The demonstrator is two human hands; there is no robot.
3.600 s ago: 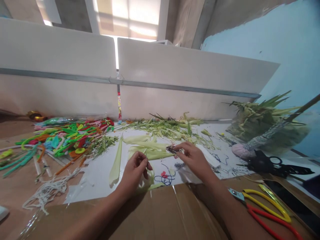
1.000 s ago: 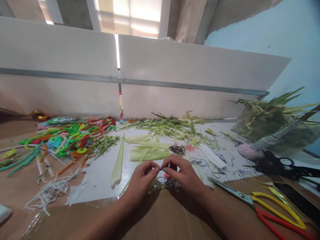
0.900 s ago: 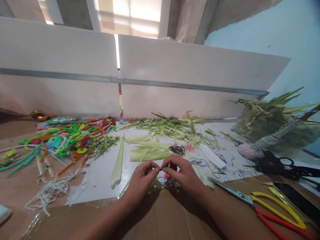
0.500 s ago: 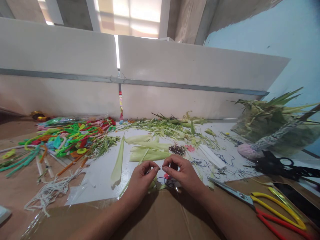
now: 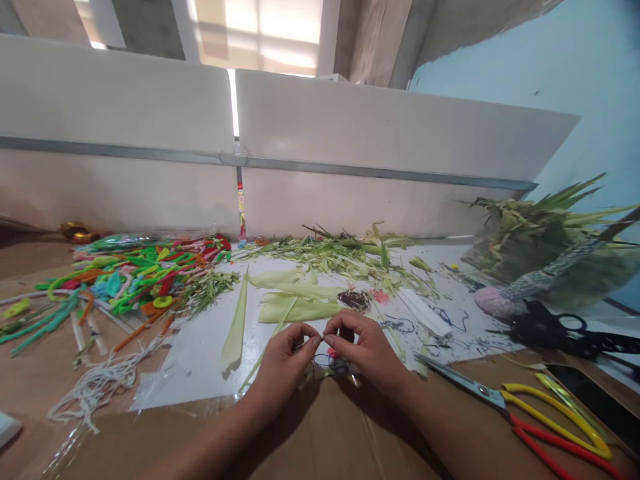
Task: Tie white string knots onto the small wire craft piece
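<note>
My left hand (image 5: 285, 360) and my right hand (image 5: 363, 348) meet fingertip to fingertip just above the white sheet (image 5: 195, 360). Both pinch something very small and thin between thumb and forefinger; I cannot make out what it is. Under the hands lie a tangle of dark blue thread (image 5: 334, 363) and a pale green leaf strip. Flat pale green leaf pieces (image 5: 295, 303) lie just beyond the hands, with a small dark clump (image 5: 354, 299) and a pink bit (image 5: 381, 295) beside them.
Bright pipe cleaners (image 5: 130, 277) are heaped at the left, with white string (image 5: 95, 383) nearer. Scissors with yellow and red handles (image 5: 530, 407) lie at the right on cardboard (image 5: 325, 440). Black scissors (image 5: 555, 330) and a bundle of leaves (image 5: 545, 243) sit further right. Leaf trimmings (image 5: 340, 253) line the white divider.
Since 3.6 s ago my right hand came back from the dark clump to meet my left hand. Over the last second both hands have stayed pinched together, hardly moving.
</note>
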